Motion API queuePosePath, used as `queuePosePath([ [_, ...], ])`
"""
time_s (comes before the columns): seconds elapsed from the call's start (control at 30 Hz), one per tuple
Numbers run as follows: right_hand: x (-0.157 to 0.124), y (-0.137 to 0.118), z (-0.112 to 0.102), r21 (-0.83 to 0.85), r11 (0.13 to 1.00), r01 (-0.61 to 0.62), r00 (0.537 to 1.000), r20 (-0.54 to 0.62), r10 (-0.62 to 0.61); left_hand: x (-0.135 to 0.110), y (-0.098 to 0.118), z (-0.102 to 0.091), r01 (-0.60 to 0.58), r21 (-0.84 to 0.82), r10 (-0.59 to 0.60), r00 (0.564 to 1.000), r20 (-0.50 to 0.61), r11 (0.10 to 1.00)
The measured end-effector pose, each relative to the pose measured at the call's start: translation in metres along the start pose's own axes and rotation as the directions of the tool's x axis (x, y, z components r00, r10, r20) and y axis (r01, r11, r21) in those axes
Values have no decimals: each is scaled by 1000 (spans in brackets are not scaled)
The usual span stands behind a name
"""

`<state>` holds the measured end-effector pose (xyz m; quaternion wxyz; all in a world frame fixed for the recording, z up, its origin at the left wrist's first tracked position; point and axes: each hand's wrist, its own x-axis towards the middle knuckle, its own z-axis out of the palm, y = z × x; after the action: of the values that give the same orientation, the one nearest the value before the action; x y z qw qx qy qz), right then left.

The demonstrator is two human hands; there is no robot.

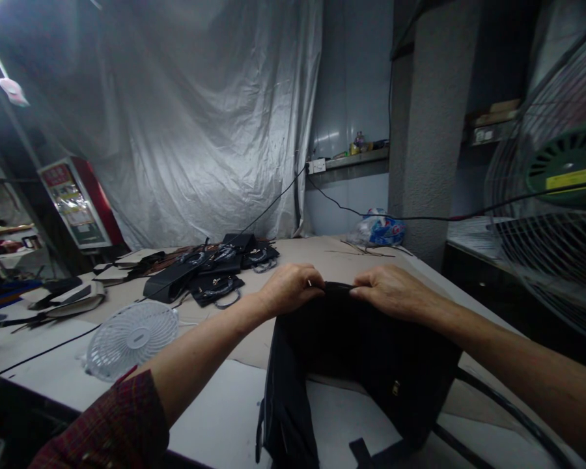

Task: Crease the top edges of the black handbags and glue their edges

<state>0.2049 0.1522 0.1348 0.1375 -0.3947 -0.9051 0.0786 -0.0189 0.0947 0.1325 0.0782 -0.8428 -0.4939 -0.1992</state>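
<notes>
A black bag [410, 365] stands on the table in front of me, its inside facing me. Both hands pinch its far top edge. My left hand [295, 286] closes thumb and fingers on the edge at the left; my right hand [390, 291] does the same a short way to the right. A small gold-coloured metal piece [396, 388] shows on the dark lining. Black strap-like handles [508, 407] curve out at the right, under my right forearm. The bag's lower part runs out of view.
A white fan [131, 339] lies left of my left forearm. Beyond it are black bag pieces with handles [215, 286] and pale-and-black pieces [68, 296]. A plastic bag [381, 228] sits at the back. A large caged fan [561, 163] stands right; a cord [420, 218] crosses.
</notes>
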Motion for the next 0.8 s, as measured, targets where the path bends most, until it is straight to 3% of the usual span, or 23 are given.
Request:
queuePosePath([
  [0.47, -1, -3, 1, 10, 1000, 16, 1000, 4, -16, 7, 6, 0, 147, 19, -148, 986, 74, 989],
  [0.8, 20, -17, -6, -22, 999, 35, 994, 104, -32, 8, 11, -2, 91, 135, -109, 985, 132, 987],
])
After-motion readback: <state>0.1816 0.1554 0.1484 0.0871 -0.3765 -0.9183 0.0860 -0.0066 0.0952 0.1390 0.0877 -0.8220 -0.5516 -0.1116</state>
